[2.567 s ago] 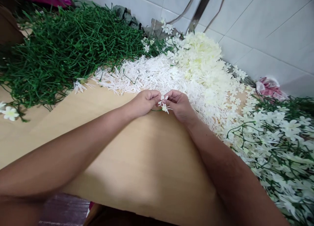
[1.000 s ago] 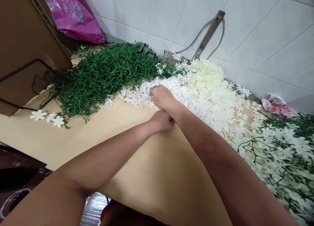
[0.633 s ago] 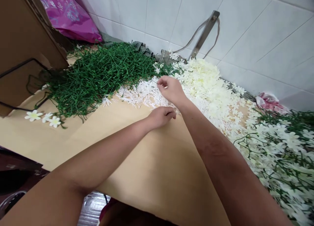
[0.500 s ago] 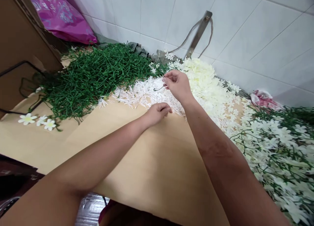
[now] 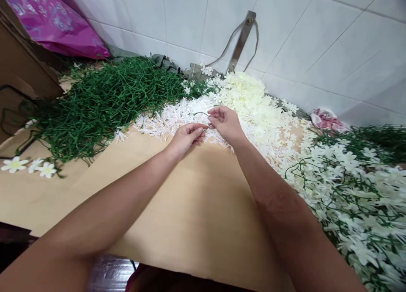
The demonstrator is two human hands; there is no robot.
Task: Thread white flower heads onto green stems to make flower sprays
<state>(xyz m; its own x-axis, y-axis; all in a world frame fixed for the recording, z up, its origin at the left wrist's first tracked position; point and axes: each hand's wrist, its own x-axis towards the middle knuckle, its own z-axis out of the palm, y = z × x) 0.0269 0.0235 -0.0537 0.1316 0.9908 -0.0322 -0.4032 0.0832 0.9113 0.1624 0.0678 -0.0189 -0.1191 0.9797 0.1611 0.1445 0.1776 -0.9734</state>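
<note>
Between my two hands runs a thin green artificial flower stem. My right hand pinches it, and its curved end sticks out to the left past the fingertips. My left hand is closed on the same stem, fingertips close to those of the right. Both hands are just above the near edge of a heap of white stamen pieces. Behind and left lies a big pile of green stems. A heap of pale yellow-white petals lies beyond my right hand.
Cardboard covers the work surface. Assembled white flowers with green stems are heaped at right; several loose ones lie at left. Along the tiled wall are a purple bag, a metal strap and a pink-white cloth.
My left hand has risen to meet my right and now grips the stem too. The right hand has come slightly lower. The whole view has shifted, so things appear further left.
</note>
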